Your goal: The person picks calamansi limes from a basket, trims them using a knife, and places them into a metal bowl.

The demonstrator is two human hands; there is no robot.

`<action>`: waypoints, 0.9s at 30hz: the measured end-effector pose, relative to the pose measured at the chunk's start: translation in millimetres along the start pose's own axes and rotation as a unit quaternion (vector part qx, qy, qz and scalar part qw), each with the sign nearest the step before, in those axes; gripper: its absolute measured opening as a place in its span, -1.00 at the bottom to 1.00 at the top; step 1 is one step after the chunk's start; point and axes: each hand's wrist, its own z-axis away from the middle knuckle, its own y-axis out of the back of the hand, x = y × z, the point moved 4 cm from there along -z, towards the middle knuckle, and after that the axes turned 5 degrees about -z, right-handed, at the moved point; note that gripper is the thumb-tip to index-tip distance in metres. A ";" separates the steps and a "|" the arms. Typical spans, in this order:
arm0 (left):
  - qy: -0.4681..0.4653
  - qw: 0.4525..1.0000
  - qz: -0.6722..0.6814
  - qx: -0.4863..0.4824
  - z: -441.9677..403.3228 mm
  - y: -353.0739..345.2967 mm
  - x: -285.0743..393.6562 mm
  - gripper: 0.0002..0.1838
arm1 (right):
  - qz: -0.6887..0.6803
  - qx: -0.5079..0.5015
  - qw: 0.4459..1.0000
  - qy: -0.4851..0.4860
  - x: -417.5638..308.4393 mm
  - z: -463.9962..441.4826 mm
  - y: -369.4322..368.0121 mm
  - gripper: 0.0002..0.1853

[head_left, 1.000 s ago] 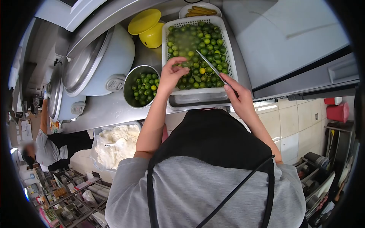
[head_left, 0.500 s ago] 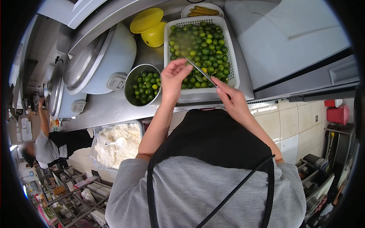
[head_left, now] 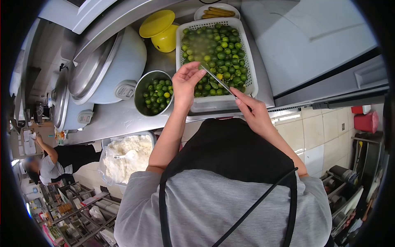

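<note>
The right hand (head_left: 251,108) is closed around a thin knife (head_left: 218,79), with the thumb and fingers pressing on its handle end. The blade slants up and over to the left, and its tip is right by the fingers of the left hand (head_left: 186,81). The left hand's fingers are bent, with the thumb near the fingertips, but I cannot tell if they pinch a small fruit there. Both hands are over the near part of a white plastic basket (head_left: 179,45) with little holes in its sides. Lots of small green limes (head_left: 226,45) fill the basket, and a yellow one (head_left: 219,76) sits under the blade. Just left of the left hand is a round steel pot (head_left: 138,103) with more green limes (head_left: 156,95) inside. Past the pot are a yellow tub (head_left: 164,39) and a big pale blue rice cooker (head_left: 131,57). A plate (head_left: 197,15) of long brown sticks (head_left: 218,13) is behind the basket. Lower down, a bin (head_left: 103,171) holds white stuff (head_left: 129,164) with a white scoop (head_left: 131,154) on top.
</note>
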 end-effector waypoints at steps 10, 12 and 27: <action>0.047 0.994 0.077 -0.070 11.5 -12.8 -8.9 -0.75 | 0.014 0.013 1.000 0.013 -1.4 -12.2 -3.4 -0.66; 0.087 0.980 0.159 -0.079 9.0 -6.1 -9.5 -0.76 | 0.015 0.011 1.000 0.020 -0.6 -11.4 -2.5 -0.66; -0.085 0.698 -0.704 -0.102 -6.2 50.0 5.3 -0.75 | 0.026 -0.001 1.000 -0.002 4.4 -8.5 8.6 -0.67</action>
